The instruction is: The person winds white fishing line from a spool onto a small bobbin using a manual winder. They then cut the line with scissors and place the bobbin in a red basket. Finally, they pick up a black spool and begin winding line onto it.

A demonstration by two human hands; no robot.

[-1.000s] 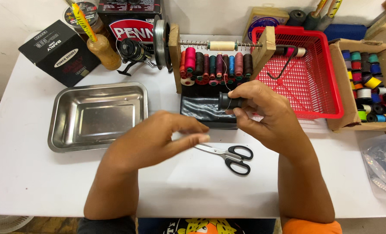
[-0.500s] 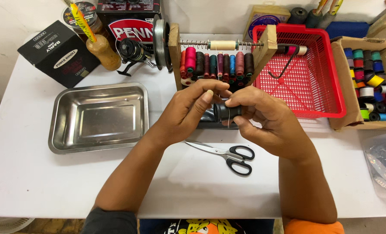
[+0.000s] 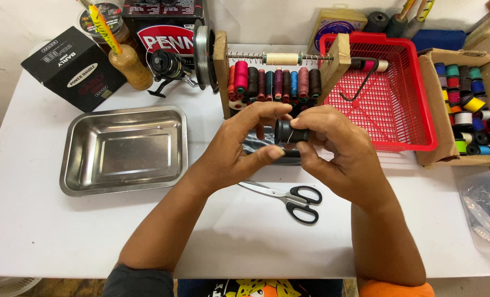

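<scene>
**Black spool held between two hands over the white table**

Black thread is what both hands are busy with. The right hand (image 3: pixel 341 151) has a small black spool (image 3: pixel 290 132) pinched between thumb and fingers, held up above the table just in front of the wooden thread rack (image 3: pixel 281 74). The left hand (image 3: pixel 239 146) has come in from the other side, its fingertips at the spool's near end and the thumb curled under; the fingers are drawn narrow, as if nipping something thin. Whether a loose strand runs between them I cannot tell from here.

My reading is that the step in hand is finding or pulling free the thread's end from the spool. If so, the next move wants a fine pinch from the left fingers and a steady hold from the right, so the spool can turn without slipping loose.

Below the hands a pair of black-handled scissors (image 3: pixel 289 195) lies closed on the white table (image 3: pixel 47 236), within easy reach. To the left sits a bare steel tray (image 3: pixel 72 168), to the right a red plastic basket (image 3: pixel 421 118), and beyond it a cardboard box of coloured spools (image 3: pixel 470 110). A fishing reel (image 3: pixel 171 66) stands behind the tray, near the rack.
</scene>
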